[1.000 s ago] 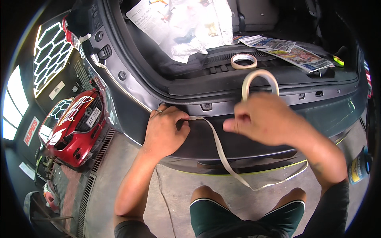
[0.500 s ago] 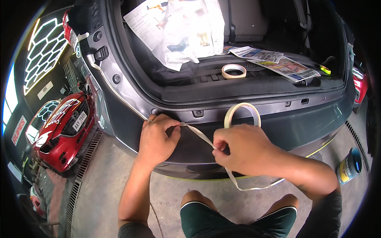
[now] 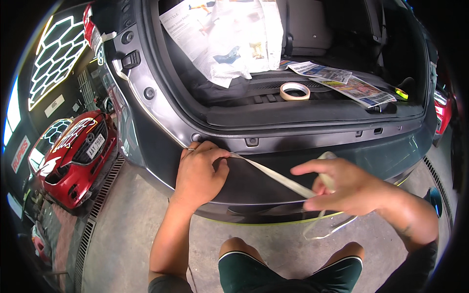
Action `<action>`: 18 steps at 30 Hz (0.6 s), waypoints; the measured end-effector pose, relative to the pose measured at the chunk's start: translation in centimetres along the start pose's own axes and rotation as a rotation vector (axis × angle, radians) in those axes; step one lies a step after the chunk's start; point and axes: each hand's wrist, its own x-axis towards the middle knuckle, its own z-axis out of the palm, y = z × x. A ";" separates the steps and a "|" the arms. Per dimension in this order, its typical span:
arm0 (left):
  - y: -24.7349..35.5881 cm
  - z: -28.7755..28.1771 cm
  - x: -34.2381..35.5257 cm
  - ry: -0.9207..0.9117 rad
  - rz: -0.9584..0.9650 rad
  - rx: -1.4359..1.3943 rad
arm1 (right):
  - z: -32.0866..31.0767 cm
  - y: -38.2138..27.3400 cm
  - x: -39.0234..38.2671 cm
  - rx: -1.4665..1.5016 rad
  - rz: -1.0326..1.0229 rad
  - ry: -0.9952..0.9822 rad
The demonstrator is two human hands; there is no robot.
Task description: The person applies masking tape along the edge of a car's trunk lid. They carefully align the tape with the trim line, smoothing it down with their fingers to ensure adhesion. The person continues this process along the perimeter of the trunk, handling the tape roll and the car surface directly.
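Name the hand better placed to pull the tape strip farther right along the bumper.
Probably the right hand: it carries the tape roll and meets the tape strip on the right, while the left hand is at the strip's left end, against the bumper.

the right hand (image 3: 349, 188) is somewhat blurred and hides part of the tape roll (image 3: 328, 156); upper edge cuts the printed paper sheets (image 3: 242, 41).

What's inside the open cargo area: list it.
A cream tape roll, overlapping newspapers, a large pale printed sheet, a small yellow-green item and a grey seatback. Whatever lies beneath the newspapers and pale printed sheet is covered and cannot be seen.
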 end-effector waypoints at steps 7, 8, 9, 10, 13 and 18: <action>-0.1 -0.3 0.0 -0.007 -0.027 0.029 | -4.5 -0.7 0.1 -0.481 -0.112 0.352; -0.1 -0.3 -0.1 -0.004 -0.023 0.034 | -4.8 0.2 0.5 -0.694 -0.322 0.436; -0.2 -0.2 0.0 -0.002 -0.018 0.039 | -4.9 0.8 0.7 -0.903 -0.535 0.518; -0.2 -0.2 0.0 -0.001 -0.017 0.039 | -4.6 0.8 0.8 -1.028 -0.548 0.581; 0.0 0.0 0.1 -0.006 -0.010 0.031 | -4.7 4.2 1.1 -1.273 -0.704 0.582; 0.0 0.0 0.1 -0.006 0.001 0.022 | -3.7 6.8 1.0 -1.175 -0.675 0.489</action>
